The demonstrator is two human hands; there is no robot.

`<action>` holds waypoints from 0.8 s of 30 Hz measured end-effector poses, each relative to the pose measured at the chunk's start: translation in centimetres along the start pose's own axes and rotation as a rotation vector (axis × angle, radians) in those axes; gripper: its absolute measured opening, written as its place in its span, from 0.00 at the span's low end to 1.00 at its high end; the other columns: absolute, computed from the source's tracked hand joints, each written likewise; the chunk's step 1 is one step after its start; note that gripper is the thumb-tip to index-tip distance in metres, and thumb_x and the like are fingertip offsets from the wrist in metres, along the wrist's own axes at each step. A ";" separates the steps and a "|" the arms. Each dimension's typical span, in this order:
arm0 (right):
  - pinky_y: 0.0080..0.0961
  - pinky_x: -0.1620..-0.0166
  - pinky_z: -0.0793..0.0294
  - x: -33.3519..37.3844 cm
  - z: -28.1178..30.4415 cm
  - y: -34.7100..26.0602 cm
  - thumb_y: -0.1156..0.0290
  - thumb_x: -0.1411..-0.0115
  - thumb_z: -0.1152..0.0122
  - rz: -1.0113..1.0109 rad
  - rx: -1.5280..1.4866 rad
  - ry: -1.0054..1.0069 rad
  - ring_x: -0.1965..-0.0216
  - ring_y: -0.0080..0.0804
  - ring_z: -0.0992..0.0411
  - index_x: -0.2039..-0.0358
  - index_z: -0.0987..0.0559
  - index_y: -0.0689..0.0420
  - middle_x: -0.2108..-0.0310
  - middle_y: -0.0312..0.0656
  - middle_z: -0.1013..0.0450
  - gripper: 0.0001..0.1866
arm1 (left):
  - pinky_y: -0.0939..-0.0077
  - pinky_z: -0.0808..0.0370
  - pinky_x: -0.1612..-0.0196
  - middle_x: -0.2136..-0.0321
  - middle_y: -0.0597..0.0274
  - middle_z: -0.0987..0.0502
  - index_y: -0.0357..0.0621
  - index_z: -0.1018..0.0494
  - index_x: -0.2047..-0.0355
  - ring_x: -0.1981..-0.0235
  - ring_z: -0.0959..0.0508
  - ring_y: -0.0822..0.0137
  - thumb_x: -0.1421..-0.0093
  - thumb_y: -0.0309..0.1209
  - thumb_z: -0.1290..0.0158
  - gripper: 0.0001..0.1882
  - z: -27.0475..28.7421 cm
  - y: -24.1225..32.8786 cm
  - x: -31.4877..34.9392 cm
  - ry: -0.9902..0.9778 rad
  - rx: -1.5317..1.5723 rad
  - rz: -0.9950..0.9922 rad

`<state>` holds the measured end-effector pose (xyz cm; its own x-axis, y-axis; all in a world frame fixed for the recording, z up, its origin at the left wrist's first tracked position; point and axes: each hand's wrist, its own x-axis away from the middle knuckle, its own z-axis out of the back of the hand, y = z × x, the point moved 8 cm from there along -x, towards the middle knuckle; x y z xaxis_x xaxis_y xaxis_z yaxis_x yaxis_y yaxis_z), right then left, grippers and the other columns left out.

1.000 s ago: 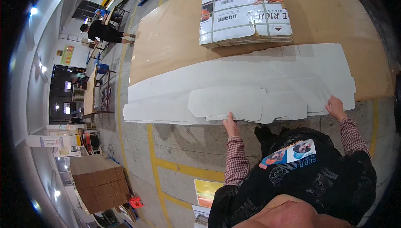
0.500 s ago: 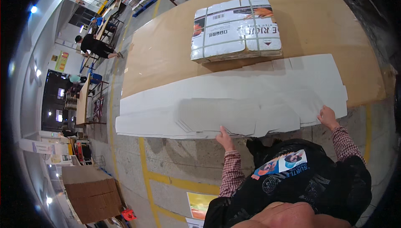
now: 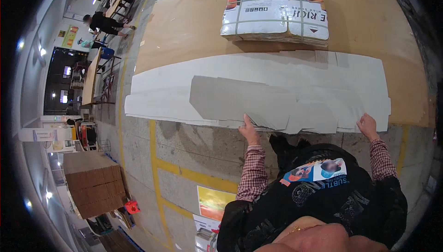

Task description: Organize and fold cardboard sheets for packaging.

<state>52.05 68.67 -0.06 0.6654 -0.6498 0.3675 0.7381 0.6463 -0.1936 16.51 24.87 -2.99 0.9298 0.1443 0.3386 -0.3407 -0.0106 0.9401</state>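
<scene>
While the left hand (image 3: 250, 133) meets the near edge of the overlapping white sheets (image 3: 161, 95) with its index finger extended and the other fingers curled, the right hand (image 3: 368, 126) touches that edge farther right, its fingers partly bent. Whether either hand pinches a sheet, I cannot tell. These sheets lie in a broad strip just beyond both hands, reaching well past the left one and a little past the right. Among them, a greyish panel (image 3: 226, 97) with angled corners lies directly ahead of the left hand. Farther off, between the hands' directions, a strapped white bundle (image 3: 272, 14) rests on the brown work surface (image 3: 194, 35). Well left of both hands, a co-worker in black (image 3: 102, 22) stands near a long table (image 3: 91, 78).
</scene>
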 end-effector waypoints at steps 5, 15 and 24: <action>0.38 0.54 0.35 0.7 0.1 0.3 0.62 0.55 0.39 0.077 -0.028 0.060 0.56 0.48 0.34 0.82 0.27 0.60 0.65 0.53 0.30 0.13 | 0.79 0.42 0.78 0.76 0.64 0.35 0.37 0.38 0.73 0.76 0.39 0.75 0.43 0.42 0.50 0.19 -1.1 -1.6 -0.5 -0.097 0.477 0.255; 0.41 0.66 0.35 -1.2 0.6 -0.8 0.62 0.57 0.40 0.124 0.054 0.128 0.70 0.47 0.33 0.83 0.28 0.59 0.77 0.48 0.32 0.13 | 0.74 0.43 0.81 0.84 0.67 0.39 0.42 0.39 0.83 0.84 0.42 0.74 0.41 0.43 0.54 0.20 0.8 -0.2 0.6 0.133 0.175 0.139; 0.40 0.67 0.35 -1.4 0.7 0.4 0.60 0.54 0.41 0.178 0.165 0.087 0.73 0.49 0.32 0.82 0.27 0.62 0.80 0.51 0.30 0.16 | 0.68 0.43 0.79 0.87 0.64 0.40 0.33 0.44 0.88 0.82 0.45 0.74 0.43 0.47 0.54 0.29 1.1 -4.5 -0.9 0.225 0.068 0.197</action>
<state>51.31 70.08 -0.02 0.7959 -0.5469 0.2598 0.5847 0.8057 -0.0950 17.32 23.70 -7.45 0.7898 0.3485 0.5048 -0.4945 -0.1251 0.8601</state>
